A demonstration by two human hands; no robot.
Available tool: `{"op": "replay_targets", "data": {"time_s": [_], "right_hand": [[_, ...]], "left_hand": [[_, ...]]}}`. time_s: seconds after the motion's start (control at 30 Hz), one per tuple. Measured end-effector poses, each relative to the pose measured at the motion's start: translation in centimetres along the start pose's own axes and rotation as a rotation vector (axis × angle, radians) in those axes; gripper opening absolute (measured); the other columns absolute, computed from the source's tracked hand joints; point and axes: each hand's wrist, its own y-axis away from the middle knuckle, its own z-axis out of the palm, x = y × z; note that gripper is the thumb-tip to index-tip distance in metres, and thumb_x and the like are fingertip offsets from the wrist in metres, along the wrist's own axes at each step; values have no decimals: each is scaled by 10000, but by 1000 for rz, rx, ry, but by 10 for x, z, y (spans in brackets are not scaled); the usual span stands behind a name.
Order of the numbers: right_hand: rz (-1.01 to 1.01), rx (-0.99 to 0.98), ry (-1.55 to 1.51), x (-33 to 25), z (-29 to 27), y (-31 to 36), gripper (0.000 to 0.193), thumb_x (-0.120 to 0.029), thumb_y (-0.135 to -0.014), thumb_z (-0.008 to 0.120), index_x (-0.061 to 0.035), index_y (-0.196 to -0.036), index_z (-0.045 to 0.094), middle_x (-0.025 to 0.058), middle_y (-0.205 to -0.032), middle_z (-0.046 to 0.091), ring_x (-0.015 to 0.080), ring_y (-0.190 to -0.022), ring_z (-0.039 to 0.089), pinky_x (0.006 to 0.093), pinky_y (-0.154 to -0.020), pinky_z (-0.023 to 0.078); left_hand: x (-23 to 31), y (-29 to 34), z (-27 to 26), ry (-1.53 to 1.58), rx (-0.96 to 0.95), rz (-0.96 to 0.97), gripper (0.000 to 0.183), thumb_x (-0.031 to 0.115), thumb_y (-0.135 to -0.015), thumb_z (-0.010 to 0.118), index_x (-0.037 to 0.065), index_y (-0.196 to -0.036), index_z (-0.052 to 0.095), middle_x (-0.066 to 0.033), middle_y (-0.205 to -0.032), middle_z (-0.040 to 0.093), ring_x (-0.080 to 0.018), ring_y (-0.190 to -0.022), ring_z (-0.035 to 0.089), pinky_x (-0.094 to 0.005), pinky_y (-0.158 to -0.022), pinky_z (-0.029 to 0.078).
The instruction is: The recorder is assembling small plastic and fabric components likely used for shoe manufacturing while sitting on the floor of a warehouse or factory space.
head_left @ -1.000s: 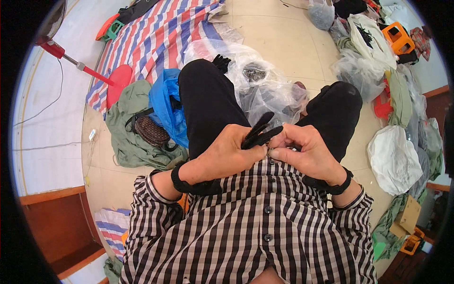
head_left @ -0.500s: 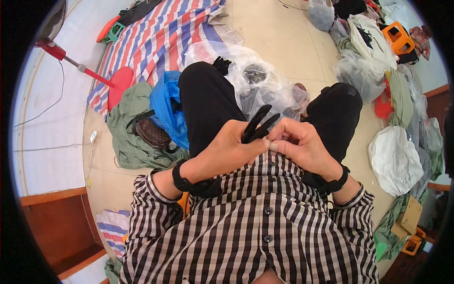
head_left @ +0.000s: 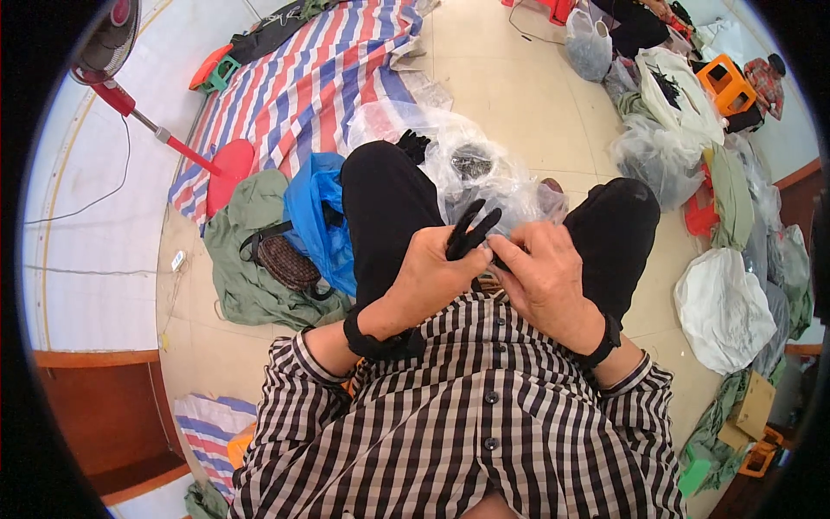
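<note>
My left hand (head_left: 430, 266) is closed round a black glove (head_left: 471, 232), whose narrow fingers stick up above the fist. Meeting it at the fingertips, my right hand (head_left: 546, 266) pinches at a dark bit of the same glove; its fingertips are partly hidden. Both hands are held over my lap, between my knees. Beyond them, clear plastic bags (head_left: 510, 186) lie between my legs, with a dark bundle (head_left: 471, 162) inside and a small black fabric piece (head_left: 413, 145) at the left.
Left of my leg sit a blue plastic bag (head_left: 322, 229), a brown patterned bag (head_left: 288, 261) and green cloth (head_left: 233, 225). A red fan base (head_left: 232, 173) stands by a striped sheet (head_left: 320, 78). At right lie a white sack (head_left: 724, 307), filled plastic bags (head_left: 657, 156) and an orange stool (head_left: 728, 85).
My right hand has turned, its back now facing up more, and its fingers have shifted against the glove. My left hand keeps its hold. The whole view has shifted slightly.
</note>
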Motion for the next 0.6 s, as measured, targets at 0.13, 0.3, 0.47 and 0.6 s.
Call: {"op": "replay_targets", "data": {"time_s": [0.13, 0.3, 0.47, 0.6], "right_hand": [[115, 73, -403, 8, 16, 6, 276, 8, -688, 626, -26, -959, 584, 117, -824, 576, 260, -702, 575, 314, -618, 455], [510, -133, -1163, 23, 4, 4, 221, -18, -801, 589, -19, -1023, 600, 30, -796, 614, 82, -681, 579, 209, -626, 464], [540, -239, -1388, 26, 2, 4, 198, -81, -839, 591, -22, -1027, 608, 4, -797, 597, 48, -690, 554, 185, -649, 466], [608, -266, -1485, 29, 7, 5, 222, -97, -837, 603, -24, -1047, 592, -10, -793, 593, 43, -684, 546, 179, -640, 457]], "left_hand": [[14, 2, 2, 34, -35, -43, 150, 114, -820, 596, 6, -717, 583, 32, -595, 524, -25, -547, 467, -205, -476, 364], [17, -1, -8, 265, 87, 39, 113, 107, -816, 597, 1, -853, 595, 20, -669, 568, -19, -553, 478, -182, -479, 362], [5, -1, -10, 211, -154, -168, 89, 107, -842, 559, 37, -885, 594, 3, -615, 587, 0, -413, 364, -161, -371, 258], [0, -4, -8, 176, -205, -173, 82, 125, -840, 572, 44, -836, 586, 17, -583, 567, -2, -400, 364, -159, -370, 264]]}}
